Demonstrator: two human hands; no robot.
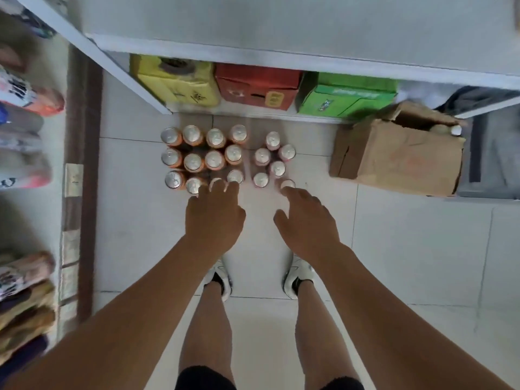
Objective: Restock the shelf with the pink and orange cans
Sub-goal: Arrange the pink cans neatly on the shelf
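Left hand [215, 218] spread over nearest orange cans [194, 161]; right hand [305, 220] loose, fingertips at closest pink can [287, 183]. Neither grips yet. Best to wrap the sides and lift straight up.

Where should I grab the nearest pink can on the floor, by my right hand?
Round its upper wall, from above on your side, with the right hand. The nearest pink can stands upright, bare floor in front, other pink cans close behind.
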